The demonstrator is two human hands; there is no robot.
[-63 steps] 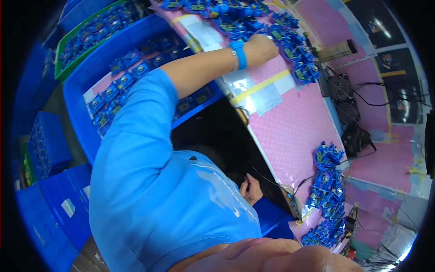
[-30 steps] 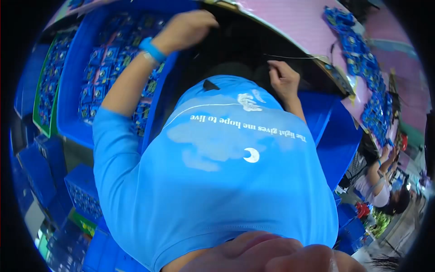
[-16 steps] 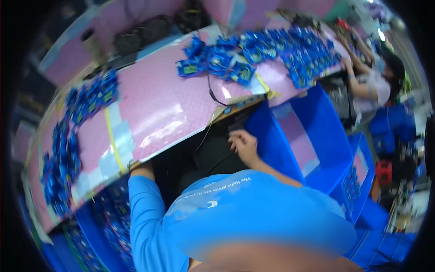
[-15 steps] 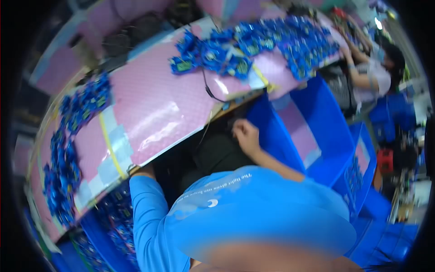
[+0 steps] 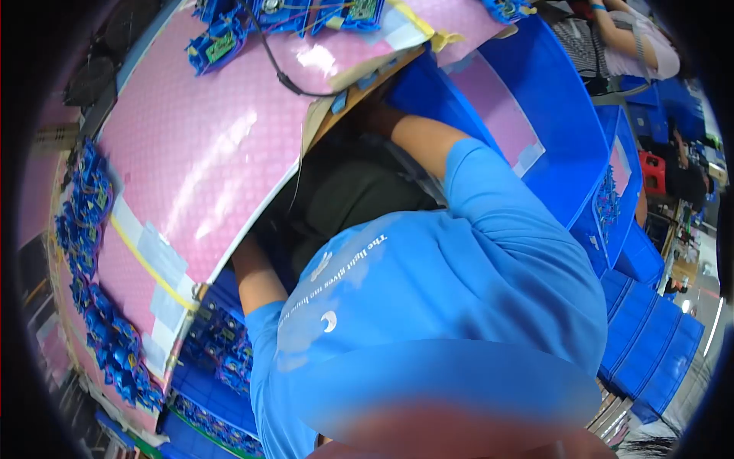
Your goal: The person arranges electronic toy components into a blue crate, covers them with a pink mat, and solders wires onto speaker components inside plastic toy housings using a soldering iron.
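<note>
1. Both hands lie apart beneath the near edge of the bench (image 5: 191, 157). The left hand is out of sight past the left forearm (image 5: 258, 277); the right hand (image 5: 375, 116) is a dim shape in shadow. I cannot tell whether either grips anything.
2. Between the forearms sits the lap (image 5: 359, 191), in dark cloth.
3. Right bin (image 5: 556, 130) stands just beside the right arm, its long axis seemingly running back from the bench edge along the body's right side. The right hand is the nearer to it. A pink sheet (image 5: 501, 111) lies inside.
4. Left bin (image 5: 218, 398), holding blue parts (image 5: 216, 336), sits near the left forearm, partly under the bench.
5. The relation that counts looks vertical: more parts rest on top, the bench edge between them and the hands. One row (image 5: 84, 203) curves lengthwise down the left side; a cluster (image 5: 218, 47) lies ahead, beyond the cord (image 5: 287, 81).
6. Farther right are a co-worker's arm (image 5: 623, 38) and a red stool (image 5: 652, 172).
</note>
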